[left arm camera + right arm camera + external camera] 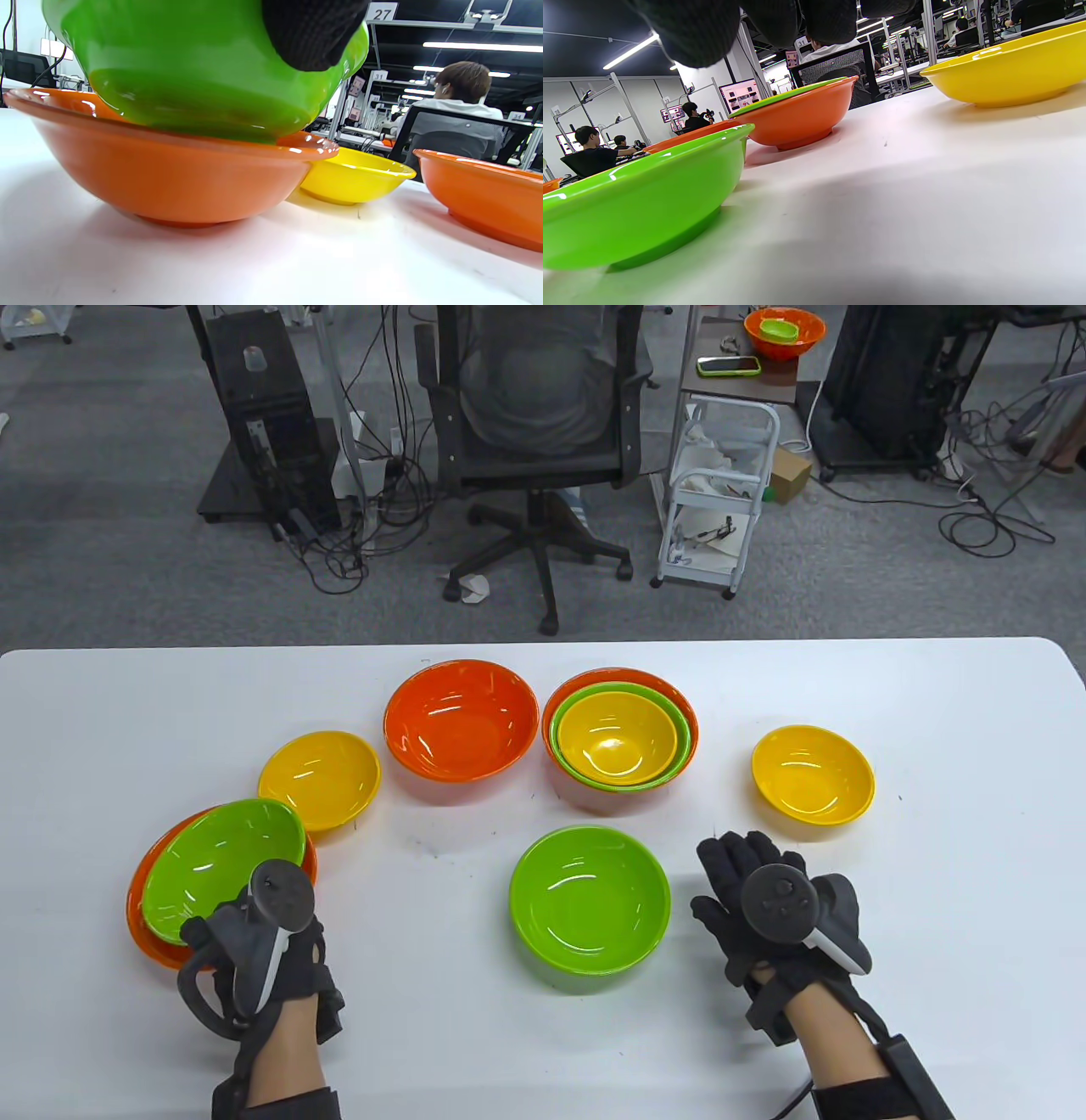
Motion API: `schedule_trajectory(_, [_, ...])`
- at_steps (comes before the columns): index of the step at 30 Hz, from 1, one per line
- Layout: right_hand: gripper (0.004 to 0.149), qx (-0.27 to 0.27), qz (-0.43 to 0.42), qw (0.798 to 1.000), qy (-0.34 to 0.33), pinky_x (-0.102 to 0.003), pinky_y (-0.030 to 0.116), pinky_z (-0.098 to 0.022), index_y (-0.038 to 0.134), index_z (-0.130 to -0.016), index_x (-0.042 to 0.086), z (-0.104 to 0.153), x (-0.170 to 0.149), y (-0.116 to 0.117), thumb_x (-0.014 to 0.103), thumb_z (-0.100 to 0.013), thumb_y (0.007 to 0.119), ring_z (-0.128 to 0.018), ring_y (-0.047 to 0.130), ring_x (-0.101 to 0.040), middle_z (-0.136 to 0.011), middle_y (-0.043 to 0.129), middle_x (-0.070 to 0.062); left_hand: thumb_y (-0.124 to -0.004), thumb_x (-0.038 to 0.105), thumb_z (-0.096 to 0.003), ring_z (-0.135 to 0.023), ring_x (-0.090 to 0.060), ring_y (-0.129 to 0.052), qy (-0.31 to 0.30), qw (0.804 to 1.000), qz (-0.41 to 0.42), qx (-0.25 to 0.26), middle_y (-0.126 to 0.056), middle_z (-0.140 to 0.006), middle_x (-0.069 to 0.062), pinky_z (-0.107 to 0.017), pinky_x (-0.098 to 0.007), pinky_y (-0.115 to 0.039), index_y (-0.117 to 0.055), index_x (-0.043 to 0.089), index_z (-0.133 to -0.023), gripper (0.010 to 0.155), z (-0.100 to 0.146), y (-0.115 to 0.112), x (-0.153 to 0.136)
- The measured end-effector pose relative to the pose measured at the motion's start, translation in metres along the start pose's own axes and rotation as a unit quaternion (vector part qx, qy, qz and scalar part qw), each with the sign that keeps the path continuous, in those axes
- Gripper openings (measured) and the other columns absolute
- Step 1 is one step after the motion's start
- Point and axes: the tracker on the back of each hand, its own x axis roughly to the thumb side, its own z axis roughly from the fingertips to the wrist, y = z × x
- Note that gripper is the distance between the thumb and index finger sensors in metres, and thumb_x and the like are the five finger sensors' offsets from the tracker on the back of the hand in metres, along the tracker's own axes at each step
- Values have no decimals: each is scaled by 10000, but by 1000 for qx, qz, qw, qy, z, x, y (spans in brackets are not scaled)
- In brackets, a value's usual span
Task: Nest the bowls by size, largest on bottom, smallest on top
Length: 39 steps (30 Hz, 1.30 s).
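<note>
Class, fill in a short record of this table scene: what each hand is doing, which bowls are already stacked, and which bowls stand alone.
left hand: holds a green bowl tilted over the orange bowl at the left edge
right hand: flat, fingers spread, holds nothing
finished stack: yellow in green in orange
single bowls: orange, green, yellow left, yellow right
surface: white table

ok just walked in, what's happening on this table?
Bowl nesting, mid-run. The left hand holds a green plastic bowl tilted in an orange plastic bowl at the left. The right hand hovers flat, holding nothing. One orange-green-yellow stack is finished; a second green bowl, two yellow bowls and an orange one sit loose.
</note>
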Motion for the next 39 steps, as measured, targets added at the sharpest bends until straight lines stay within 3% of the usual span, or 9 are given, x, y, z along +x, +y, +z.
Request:
schedule_trajectory(12, [669, 4, 3, 1000, 5, -730, 297, -685, 524, -1078, 133, 0, 0, 0, 399, -503, 737, -1034, 342, -516, -1132, 480, -195, -774, 283, -521, -895, -381, -843, 9, 999, -4, -47, -925, -907, -80, -731, -703, -468, -801, 245, -982, 463, -6, -10, -1])
schedule_trajectory(17, [670, 6, 2, 1000, 6, -730, 294, -686, 523, -1079, 133, -1, 0, 0, 399, -502, 737, -1034, 340, -516, -1132, 479, -195, -743, 370, -534, -902, -393, -835, -1, 994, 39, -102, -892, -934, -95, -732, -707, -489, -756, 219, -1013, 502, -8, -17, -2])
schedule_trajectory(29, [670, 10, 1, 1000, 11, -731, 299, -684, 524, -1078, 131, -1, 0, 0, 399, -502, 738, -1034, 339, -516, -1132, 479, -197, -669, 458, -549, -994, -437, -733, 3, 990, 34, -136, -803, -1029, -133, -740, -726, -422, -676, 194, -1072, 585, -12, -29, -4])
schedule_trajectory(39, [671, 11, -6, 1000, 20, -729, 295, -684, 524, -1078, 129, -1, -3, -1, 399, -502, 737, -1032, 337, -519, -1132, 476, -198, -659, 503, -551, -1099, -478, -519, -40, 991, -10, -128, -519, -1187, -166, -739, -746, -387, -474, 228, -1152, 686, -5, -30, 14])
